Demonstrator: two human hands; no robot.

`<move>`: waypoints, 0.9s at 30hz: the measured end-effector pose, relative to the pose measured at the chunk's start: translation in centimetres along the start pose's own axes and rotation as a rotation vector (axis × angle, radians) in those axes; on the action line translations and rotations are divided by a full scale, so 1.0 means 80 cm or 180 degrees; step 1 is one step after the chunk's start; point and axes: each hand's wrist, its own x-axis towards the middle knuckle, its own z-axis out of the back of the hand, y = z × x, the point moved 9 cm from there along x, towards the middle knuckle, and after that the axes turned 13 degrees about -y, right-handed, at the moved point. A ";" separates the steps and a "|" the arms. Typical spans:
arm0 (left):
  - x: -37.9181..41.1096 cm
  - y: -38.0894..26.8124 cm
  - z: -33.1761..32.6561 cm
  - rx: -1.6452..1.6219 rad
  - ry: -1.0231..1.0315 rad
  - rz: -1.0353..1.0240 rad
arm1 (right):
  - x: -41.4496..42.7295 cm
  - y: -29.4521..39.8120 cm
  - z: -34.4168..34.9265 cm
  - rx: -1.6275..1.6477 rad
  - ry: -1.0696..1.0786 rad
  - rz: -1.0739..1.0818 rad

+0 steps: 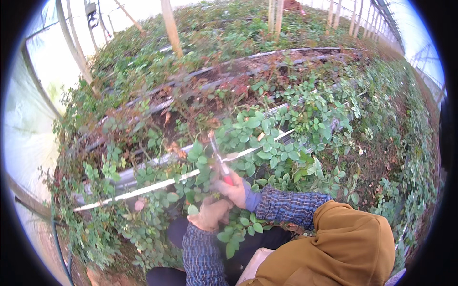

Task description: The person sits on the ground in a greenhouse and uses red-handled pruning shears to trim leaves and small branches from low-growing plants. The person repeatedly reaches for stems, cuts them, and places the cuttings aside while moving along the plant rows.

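My right hand [234,191], at the middle of the view, grips the red handle of pruning shears [221,162]. The metal end points up and away among rose-like leaves, blurred, so I cannot tell whether the blades are apart. Just below and to the left, my left hand [210,213] wears a light glove, and its fingers curl close to the right wrist. A leafy green stem [232,236] hangs from beside it over my dark-clothed lap; the gripped part is hidden. A white strap or slat [157,186] crosses the foliage just past my hands.
Rows of leafy bushes [286,153] spread ahead, with grey edging rails [222,82] between them. Wooden posts [171,28] stand farther back. Plastic sheeting [30,136] walls the left side, and a dark hose [59,243] runs at lower left. Bare soil [368,161] shows at right.
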 end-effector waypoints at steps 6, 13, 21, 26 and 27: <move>-0.014 -0.021 -0.002 0.0326 0.0497 -0.0839 | 0.002 -0.012 -0.006 -0.0248 0.0029 -0.0698; 0.021 -0.009 0.059 -0.1670 -0.0908 -0.0437 | 0.065 0.099 -0.012 -0.1969 0.0485 0.0241; 0.036 0.003 0.074 -0.2169 -0.1004 -0.0200 | 0.176 0.158 -0.062 -0.5696 0.0498 0.1614; 0.036 0.009 0.087 -0.2231 -0.1049 -0.0192 | 0.205 0.137 -0.084 -0.6134 0.0731 0.2036; 0.036 0.009 0.088 -0.2245 -0.1052 -0.0211 | 0.209 0.133 -0.086 -0.6016 0.0726 0.1987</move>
